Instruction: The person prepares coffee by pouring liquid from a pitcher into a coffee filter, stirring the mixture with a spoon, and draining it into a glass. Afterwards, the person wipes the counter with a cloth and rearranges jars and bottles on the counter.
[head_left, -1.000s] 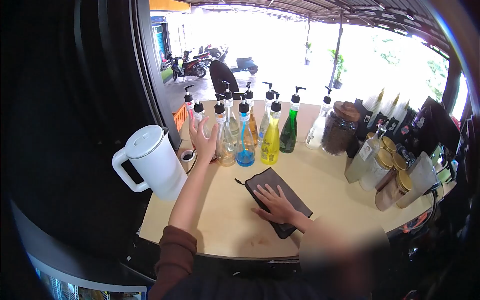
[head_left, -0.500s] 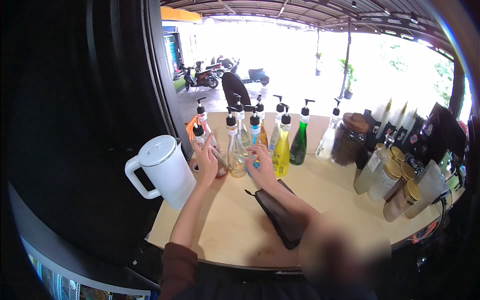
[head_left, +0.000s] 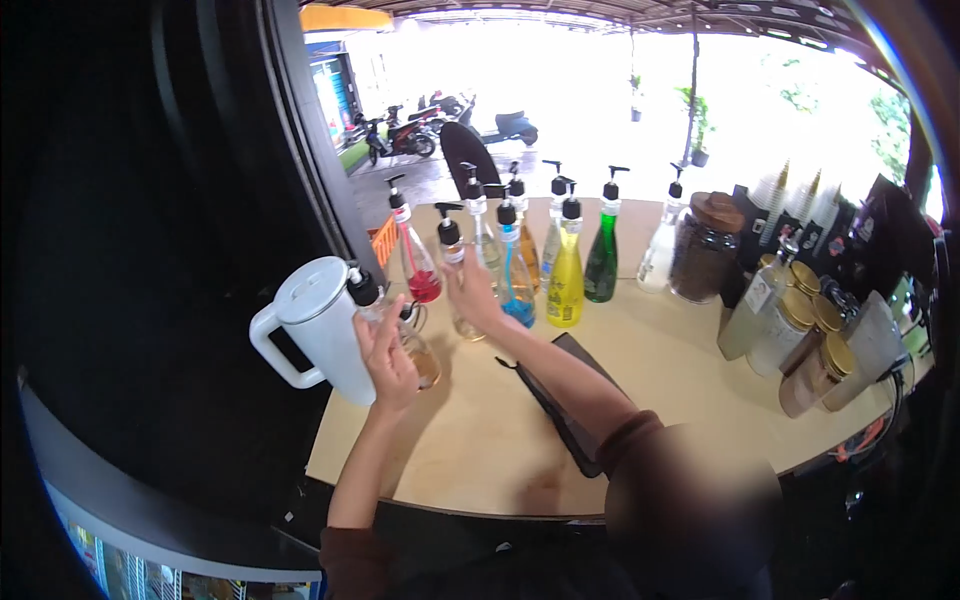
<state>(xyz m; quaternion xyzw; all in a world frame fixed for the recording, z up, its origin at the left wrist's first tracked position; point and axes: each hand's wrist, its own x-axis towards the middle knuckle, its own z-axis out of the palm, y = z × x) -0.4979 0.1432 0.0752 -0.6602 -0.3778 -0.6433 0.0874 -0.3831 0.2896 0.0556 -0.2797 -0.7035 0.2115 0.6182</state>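
Observation:
My left hand [head_left: 388,362] is against a pump bottle [head_left: 426,372] with a little brown liquid. That bottle leans left, its black pump close to the white pitcher [head_left: 330,335]; the fingers lie along its near side. My right hand [head_left: 472,292] is closed round the upper body of a second pump bottle [head_left: 455,252], which holds pale amber liquid and tilts slightly left. Behind them stand a pump bottle of red syrup [head_left: 423,287] and one of blue syrup [head_left: 516,306]. Yellow [head_left: 565,295] and green [head_left: 601,268] pump bottles are further right.
A dark zipped pouch [head_left: 560,410] lies under my right forearm. To the right are a wood-lidded jar [head_left: 705,255], several gold-lidded jars [head_left: 822,375] and stacked cups [head_left: 768,200]. The table's front edge [head_left: 480,512] curves towards me.
My left hand has moved left and nearer with the brown-liquid bottle, which now leans more. My right hand has shifted from beside the blue bottle onto the pale amber one.

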